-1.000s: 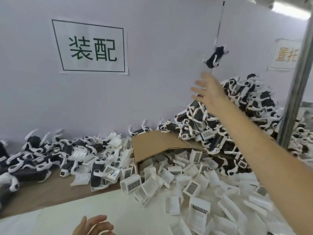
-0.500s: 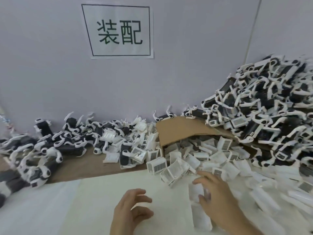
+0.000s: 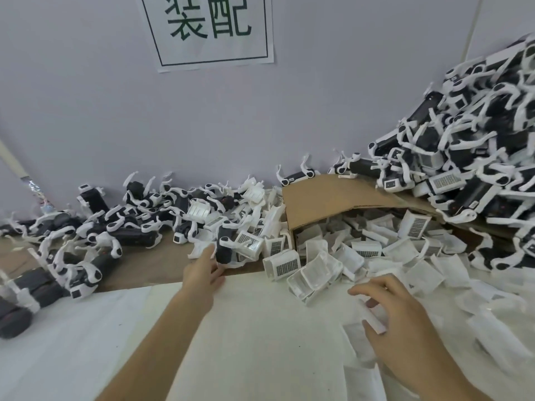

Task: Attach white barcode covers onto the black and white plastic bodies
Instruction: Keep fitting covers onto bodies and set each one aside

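Note:
My left hand stretches forward with straight fingers, its tips touching a black and white plastic body at the near edge of the left heap of bodies. My right hand hovers low at the right and pinches a white barcode cover between thumb and fingers. Many loose white barcode covers spill from under a cardboard flap across the right side of the table. A taller heap of bodies with covers on them rises at the far right.
A bent brown cardboard flap stands between the two heaps. A white sheet covers the near table, and brown board shows beyond it. A paper sign hangs on the grey wall behind.
My right hand came down from the far right heap and took hold of a white cover. My left hand reached forward from the near edge to a body. The view tilted down.

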Demonstrator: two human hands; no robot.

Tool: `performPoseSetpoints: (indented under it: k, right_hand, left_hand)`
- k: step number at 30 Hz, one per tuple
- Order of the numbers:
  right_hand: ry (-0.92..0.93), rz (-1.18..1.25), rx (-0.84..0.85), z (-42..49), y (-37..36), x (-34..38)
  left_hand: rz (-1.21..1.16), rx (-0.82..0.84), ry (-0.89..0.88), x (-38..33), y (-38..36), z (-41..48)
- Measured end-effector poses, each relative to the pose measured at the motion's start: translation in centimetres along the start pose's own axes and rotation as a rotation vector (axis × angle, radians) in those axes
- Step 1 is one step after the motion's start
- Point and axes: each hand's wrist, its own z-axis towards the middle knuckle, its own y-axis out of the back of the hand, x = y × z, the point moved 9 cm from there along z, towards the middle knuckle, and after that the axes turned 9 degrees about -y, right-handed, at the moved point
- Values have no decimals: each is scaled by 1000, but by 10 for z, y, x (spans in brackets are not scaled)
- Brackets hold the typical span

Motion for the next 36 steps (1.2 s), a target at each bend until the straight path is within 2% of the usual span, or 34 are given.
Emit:
performPoseSetpoints:
  k: [5, 9, 12, 14, 18, 22, 26, 28, 30, 32, 34, 36]
  right_hand:
    - [-9, 1, -26, 3, 6, -4]
    - [30, 41, -121, 1, 14, 6]
    - [158, 132, -233, -5, 26, 22]
    - [144, 276, -261, -7, 34, 22]
    - [-9, 586, -160, -4, 29, 12]
    - [-223, 753, -59, 1, 15, -4]
    - [-178, 695, -22, 0, 18, 0]
    - [-190, 732, 63, 0, 13, 3]
    - [-210, 804, 123, 0, 9, 4]
    - [-224, 849, 95, -1, 10, 1]
    - [-224, 829, 53, -3, 13, -3]
    - [-217, 765, 60, -3, 14, -2]
  left_hand:
    - [202, 52, 69, -8, -10, 27]
    - [334, 132, 154, -9, -11, 29]
    - [341, 167, 149, -13, -8, 24]
    - [312, 179, 115, -14, -9, 18]
    - [305, 173, -79, -24, -24, 2]
    - [209, 223, -56, -18, -50, -16]
    - [113, 98, -38, -9, -49, -20]
    - [21, 4, -41, -6, -41, -20]
    - [37, -146, -185, -16, -24, -26]
    - [162, -224, -396, -39, -12, -45]
    - [150, -175, -516, -55, -8, -69]
    - [-47, 7, -445, -50, -7, -89]
